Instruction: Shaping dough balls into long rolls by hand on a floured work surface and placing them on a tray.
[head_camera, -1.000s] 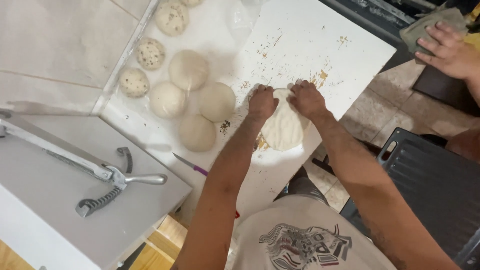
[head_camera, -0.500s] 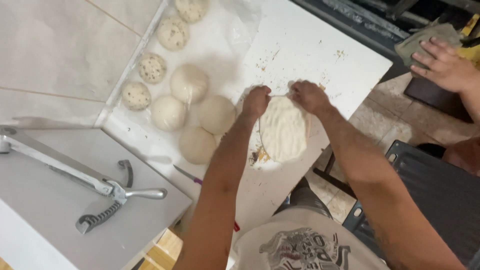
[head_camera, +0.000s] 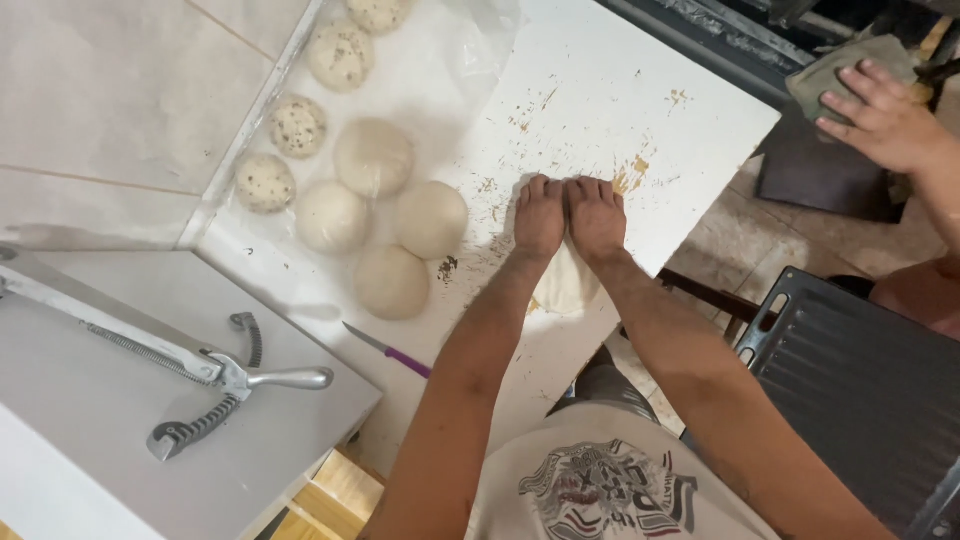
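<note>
Both flat palms, left hand (head_camera: 540, 215) and right hand (head_camera: 597, 215), press the dough piece (head_camera: 567, 285) at frame centre, near the worktop (head_camera: 640, 80) edge; pushed unevenly, it might tear or stick.

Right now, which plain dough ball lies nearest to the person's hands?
The plain ball just beside the left hand; the other smooth balls lie farther away.

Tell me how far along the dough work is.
Done: none of the dough visible has been fully flattened. In hand: the left hand and right hand press side by side on one flattened piece of dough on the white board. Left: four plain dough balls and four speckled balls sit unflattened.
</note>
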